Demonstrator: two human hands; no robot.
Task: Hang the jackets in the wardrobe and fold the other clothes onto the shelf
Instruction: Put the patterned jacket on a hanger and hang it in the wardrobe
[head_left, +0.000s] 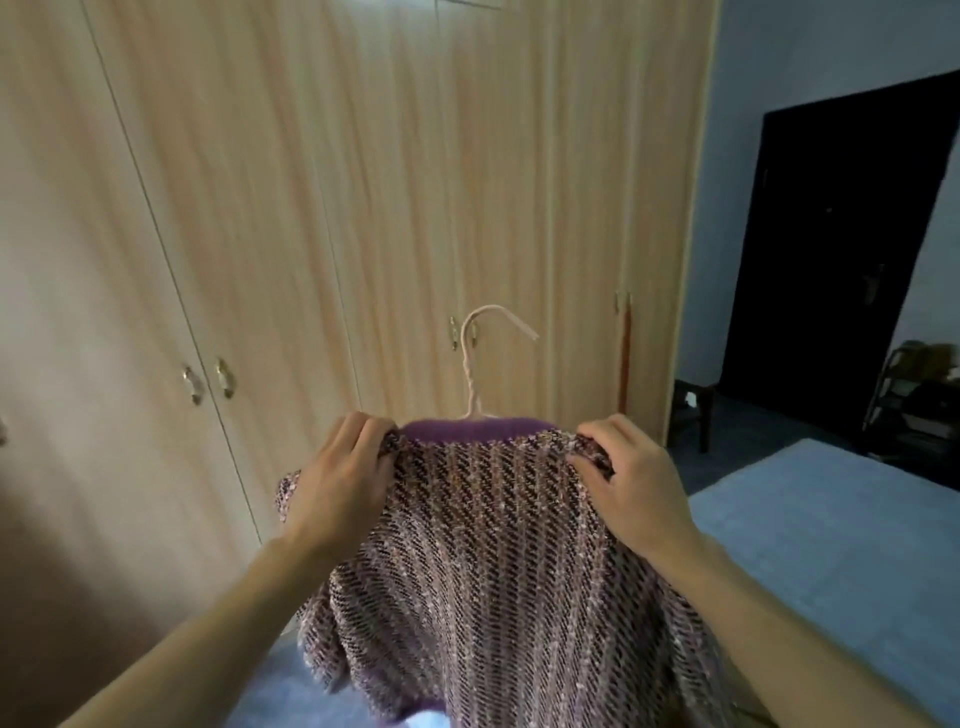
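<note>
A purple and pink woven jacket (493, 561) with a plain purple lining hangs on a pale wire hanger (475, 364), held up in front of me. My left hand (343, 478) grips its left shoulder. At the right shoulder, my right hand (631, 483) grips the fabric with the thumb underneath. The hanger's hook sticks up above the collar. Behind stands the light wooden wardrobe (363, 182) with all its doors closed.
The wardrobe doors carry small metal handles (224, 378). A bed with a blue cover (831, 545) lies at the right and below. A dark open doorway (841, 249) is at the far right, with a small stool (693, 410) and a rack of things (919, 395) beside it.
</note>
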